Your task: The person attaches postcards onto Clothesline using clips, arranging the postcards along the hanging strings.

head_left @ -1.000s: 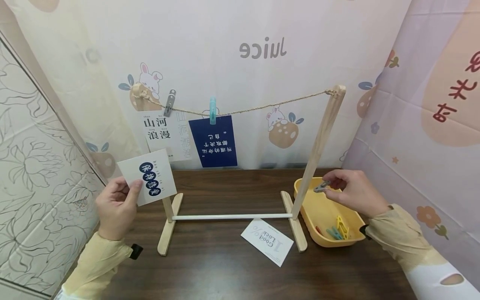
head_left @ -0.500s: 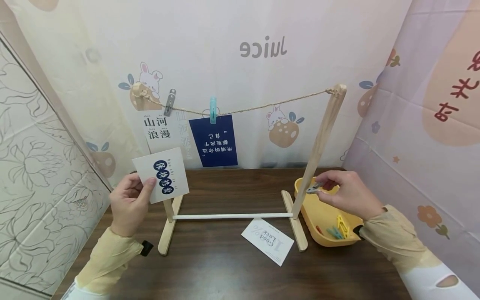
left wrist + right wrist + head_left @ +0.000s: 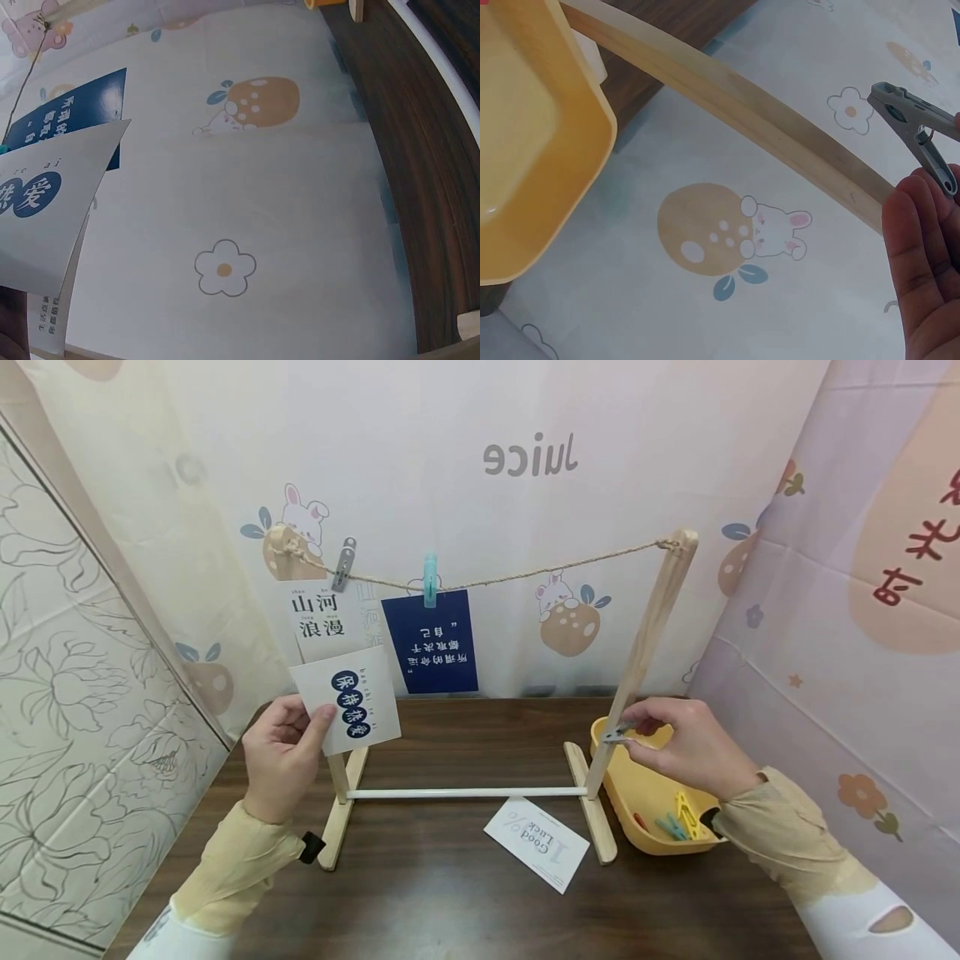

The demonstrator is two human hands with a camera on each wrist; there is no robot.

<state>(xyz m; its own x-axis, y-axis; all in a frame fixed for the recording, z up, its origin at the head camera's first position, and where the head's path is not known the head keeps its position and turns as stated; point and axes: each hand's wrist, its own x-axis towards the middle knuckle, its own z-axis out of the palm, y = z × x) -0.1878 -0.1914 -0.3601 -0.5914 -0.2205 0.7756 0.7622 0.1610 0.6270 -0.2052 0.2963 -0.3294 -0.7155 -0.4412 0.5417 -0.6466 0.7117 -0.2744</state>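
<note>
My left hand pinches a white card with blue circles and characters, thumb in front. The card overlaps the lower part of a white card hung on the twine by a grey clothespin. To its right a dark blue card hangs under a light blue clothespin. My right hand holds a grey clothespin between thumb and fingers, beside the right wooden post. In the right wrist view its jaws point away from the fingers.
A yellow basket with several clothespins stands behind and right of the rack. A white "Good Luck" card lies on the dark wooden table, near the rack's white crossbar. A printed curtain hangs behind.
My left hand has moved right with the white card, closer to the hanging cards. The right hand has shifted left from over the basket to the post, still holding the grey clothespin.
</note>
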